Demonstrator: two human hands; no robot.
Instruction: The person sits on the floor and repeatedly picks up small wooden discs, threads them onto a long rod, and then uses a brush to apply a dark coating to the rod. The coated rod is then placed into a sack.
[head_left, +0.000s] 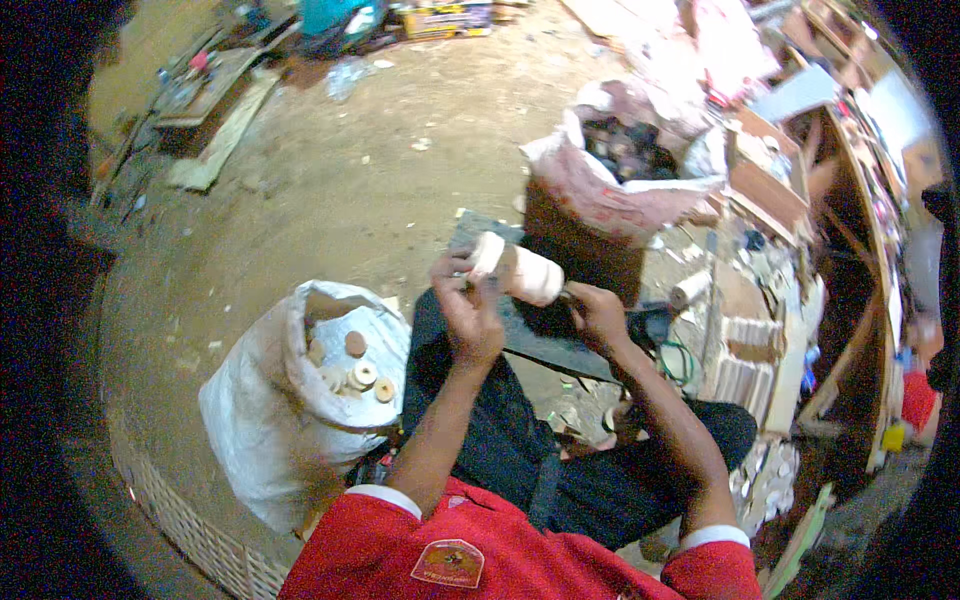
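My left hand (470,310) is closed around a short pale cylindrical piece (487,256), its fingers wrapped over the side. Right beside it is a larger whitish roll-shaped piece (537,277), slightly tilted; whether the two are joined is blurred. At that roll's right end, my right hand (598,318) is closed in a pinch, and what it grips is too small to tell. Both hands are above a dark flat board (560,345) by my knees. To the left, an open white sack (255,400) contains several small round pieces, some with a hole in the middle.
Beyond my right hand stands a brown box lined with a pale sack (610,200), filled with dark lumps. Stacked pale strips (745,370), a loose pale roll (690,290) and wooden frames crowd the right side. Planks (225,140) lie at the far left on the dirt floor.
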